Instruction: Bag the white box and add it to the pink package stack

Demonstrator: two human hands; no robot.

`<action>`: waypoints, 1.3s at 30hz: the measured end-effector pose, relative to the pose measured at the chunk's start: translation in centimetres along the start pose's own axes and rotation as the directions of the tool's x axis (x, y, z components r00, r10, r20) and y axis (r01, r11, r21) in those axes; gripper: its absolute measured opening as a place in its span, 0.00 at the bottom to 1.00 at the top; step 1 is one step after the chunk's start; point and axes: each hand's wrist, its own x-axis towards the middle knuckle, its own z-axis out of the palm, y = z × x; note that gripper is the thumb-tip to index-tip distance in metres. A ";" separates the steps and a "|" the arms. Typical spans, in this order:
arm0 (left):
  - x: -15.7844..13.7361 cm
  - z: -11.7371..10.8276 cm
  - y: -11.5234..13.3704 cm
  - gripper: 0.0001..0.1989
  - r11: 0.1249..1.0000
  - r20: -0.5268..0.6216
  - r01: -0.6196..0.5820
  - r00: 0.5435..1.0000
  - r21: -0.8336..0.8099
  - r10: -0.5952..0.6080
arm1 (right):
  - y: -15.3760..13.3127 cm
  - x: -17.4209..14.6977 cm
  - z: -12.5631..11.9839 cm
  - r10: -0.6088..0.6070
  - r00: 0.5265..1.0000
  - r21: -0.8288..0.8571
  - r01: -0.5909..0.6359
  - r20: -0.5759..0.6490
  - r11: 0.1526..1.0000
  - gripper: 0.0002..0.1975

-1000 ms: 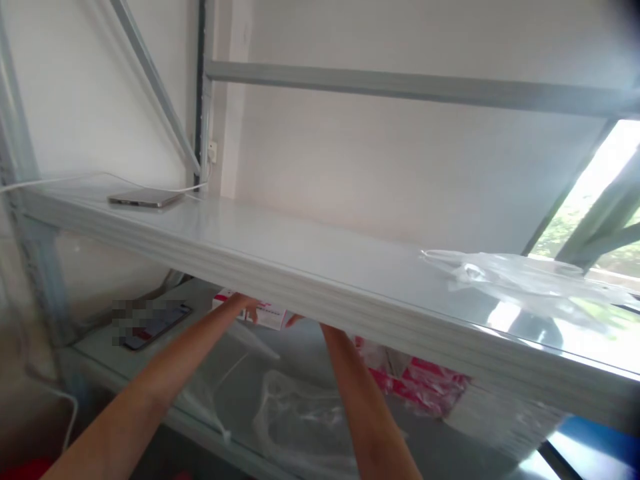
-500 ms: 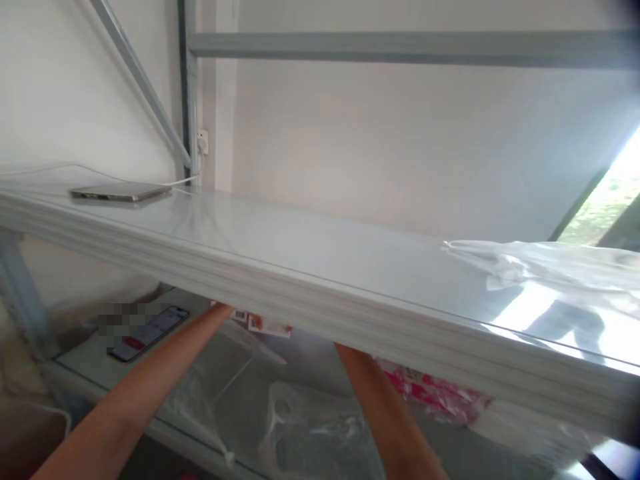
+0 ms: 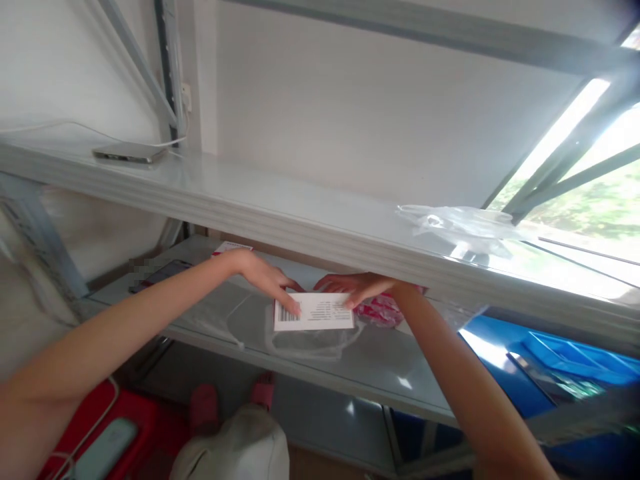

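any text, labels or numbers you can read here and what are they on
None can be read as words.
White label under both hands: a barcode at its left end and several printed lines, too small and blurred to read.
Red and white packaging behind it: markings too blurred to read.
Phone on the lower shelf: screen pixelated, unreadable.

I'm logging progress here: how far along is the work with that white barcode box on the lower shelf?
Done: the white box lies flat on clear plastic on the lower shelf, barcode side up. In hand: the left hand and right hand both rest fingers on the box. Left: red packets lie behind it, untouched, and another plastic bag sits on the upper shelf.
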 end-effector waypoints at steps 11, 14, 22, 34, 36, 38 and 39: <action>2.6 2.8 2.8 0.29 0.995 0.116 -0.013 0.993 0.099 0.001 | 0.6 -3.5 1.9 -0.053 0.983 0.176 0.022 0.175 0.984 0.28; 3.0 1.9 4.5 0.31 0.990 0.118 -0.019 0.993 0.140 0.002 | 1.4 -4.9 0.9 -0.031 0.995 0.194 0.013 0.091 0.981 0.30; 5.6 3.8 0.7 0.43 0.967 -0.152 0.078 0.988 0.243 -0.041 | 2.8 -4.1 1.8 0.002 0.996 0.144 -0.016 0.093 0.989 0.31; 6.0 6.1 -5.9 0.41 0.879 -0.085 0.250 0.968 0.407 -0.236 | 7.5 6.1 6.0 -0.162 0.963 0.172 0.125 0.218 0.977 0.47; 6.8 6.2 -6.9 0.43 0.843 -0.144 0.300 0.954 0.446 -0.263 | 8.3 7.3 6.2 -0.162 0.968 0.178 0.127 0.193 0.976 0.50; 7.5 6.3 -7.8 0.45 0.819 -0.191 0.320 0.947 0.476 -0.259 | 9.1 8.2 6.3 -0.160 0.973 0.201 0.125 0.167 0.972 0.51; 7.7 6.2 -8.2 0.46 0.816 -0.207 0.321 0.946 0.481 -0.250 | 9.6 8.6 6.2 -0.155 0.976 0.215 0.119 0.154 0.969 0.52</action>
